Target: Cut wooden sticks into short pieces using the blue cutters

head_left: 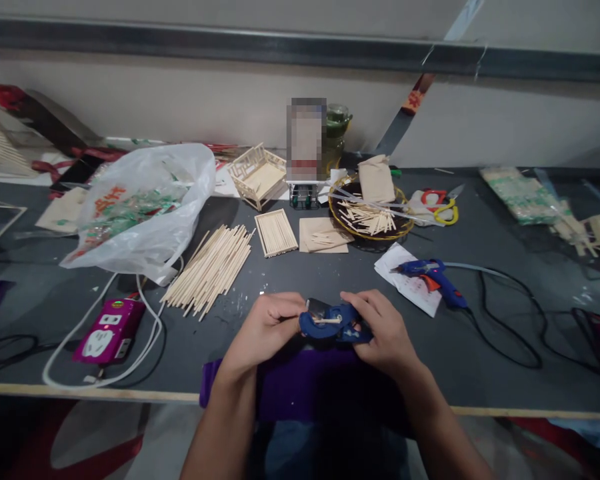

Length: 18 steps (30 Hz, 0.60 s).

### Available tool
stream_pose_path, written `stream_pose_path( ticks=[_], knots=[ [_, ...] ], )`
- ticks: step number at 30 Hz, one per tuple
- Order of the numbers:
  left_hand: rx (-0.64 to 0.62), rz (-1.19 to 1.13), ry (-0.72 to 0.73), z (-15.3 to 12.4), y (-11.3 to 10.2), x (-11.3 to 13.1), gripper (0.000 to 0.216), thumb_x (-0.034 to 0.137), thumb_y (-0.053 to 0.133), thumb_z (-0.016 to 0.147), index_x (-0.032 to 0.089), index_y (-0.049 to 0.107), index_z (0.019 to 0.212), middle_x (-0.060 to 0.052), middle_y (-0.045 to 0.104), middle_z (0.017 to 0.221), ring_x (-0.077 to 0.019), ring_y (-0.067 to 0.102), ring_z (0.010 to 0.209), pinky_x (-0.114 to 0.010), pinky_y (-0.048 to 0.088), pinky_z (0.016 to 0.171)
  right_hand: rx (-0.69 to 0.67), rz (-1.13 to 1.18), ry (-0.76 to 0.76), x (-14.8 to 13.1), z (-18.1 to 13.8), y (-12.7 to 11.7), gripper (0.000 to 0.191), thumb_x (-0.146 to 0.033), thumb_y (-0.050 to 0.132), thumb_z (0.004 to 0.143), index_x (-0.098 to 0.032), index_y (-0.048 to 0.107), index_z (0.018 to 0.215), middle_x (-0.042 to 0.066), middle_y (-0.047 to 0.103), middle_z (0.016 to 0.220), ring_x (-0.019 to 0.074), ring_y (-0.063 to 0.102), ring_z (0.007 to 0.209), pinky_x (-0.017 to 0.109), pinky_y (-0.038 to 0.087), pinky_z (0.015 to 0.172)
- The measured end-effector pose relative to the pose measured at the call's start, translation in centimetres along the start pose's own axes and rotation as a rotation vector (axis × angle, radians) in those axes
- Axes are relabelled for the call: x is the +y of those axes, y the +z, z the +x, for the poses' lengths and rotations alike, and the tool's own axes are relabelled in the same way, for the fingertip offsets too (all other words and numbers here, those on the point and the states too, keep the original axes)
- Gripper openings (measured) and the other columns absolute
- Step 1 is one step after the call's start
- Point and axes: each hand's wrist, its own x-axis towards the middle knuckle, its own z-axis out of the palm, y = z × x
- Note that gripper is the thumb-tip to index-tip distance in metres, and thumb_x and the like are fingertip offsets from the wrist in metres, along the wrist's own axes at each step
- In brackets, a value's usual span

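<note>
On my feed the dark bench point(480, 347) fills most of the view. A white plastic bag point(145, 207) slumps on its left side, and a loose pile of long sticks point(213, 267) lies just beside the bag. A blue glue gun point(430, 275) rests on paper to the right. At the near edge, centre, the right hand point(385, 330) has its grip closed around a blue cutter point(333, 325). The left hand point(263, 330) pinches tight on a short stick point(327, 321) laid across the cutter's head.
</note>
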Motion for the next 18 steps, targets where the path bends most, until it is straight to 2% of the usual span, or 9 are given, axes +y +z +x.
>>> stream_pose_path(
  ticks=[9, 12, 15, 18],
  knots=[
    [-0.031, -0.036, -0.027, 0.2, 0.1, 0.2, 0.036, 0.038, 0.063, 0.082, 0.013, 0.067, 0.056, -0.004, 0.056, 0.060, -0.0105, 0.051, 0.056, -0.021, 0.039, 0.055, -0.045, 0.081, 0.002, -0.2, 0.0, -0.3, 0.047, -0.007, 0.046, 0.066, -0.017, 0.058, 0.111, 0.007, 0.061, 0.085, 0.0205, 0.057, 0.078, 0.031, 0.047, 0.071],
    [-0.047, -0.133, -0.092, 0.4, 0.2, 0.1, 0.034, 0.038, 0.067, 0.078, 0.013, 0.067, 0.056, -0.004, 0.059, 0.061, -0.0111, 0.054, 0.057, -0.022, 0.041, 0.055, -0.141, 0.166, 0.078, -0.4, 0.2, -0.6, 0.042, -0.011, 0.048, 0.067, -0.019, 0.059, 0.107, 0.007, 0.064, 0.088, 0.0199, 0.060, 0.081, 0.030, 0.047, 0.074],
    [-0.045, -0.318, -0.219, 0.8, 0.4, -0.4, 0.028, 0.038, 0.074, 0.071, 0.012, 0.069, 0.063, -0.005, 0.064, 0.062, -0.0116, 0.057, 0.053, -0.022, 0.045, 0.052, -0.274, 0.274, 0.189, -0.7, 0.7, -1.5, 0.038, -0.013, 0.050, 0.069, -0.021, 0.061, 0.105, 0.005, 0.067, 0.095, 0.0189, 0.061, 0.083, 0.028, 0.046, 0.075],
    [-0.021, -0.498, -0.359, 1.2, 0.6, -1.1, 0.026, 0.035, 0.078, 0.064, 0.010, 0.070, 0.068, -0.006, 0.066, 0.059, -0.0115, 0.058, 0.047, -0.022, 0.047, 0.048, -0.461, 0.357, 0.272, -1.0, 1.6, -2.6, 0.032, -0.012, 0.048, 0.071, -0.022, 0.062, 0.098, 0.001, 0.067, 0.084, 0.0151, 0.059, 0.072, 0.023, 0.043, 0.067]
  ],
)
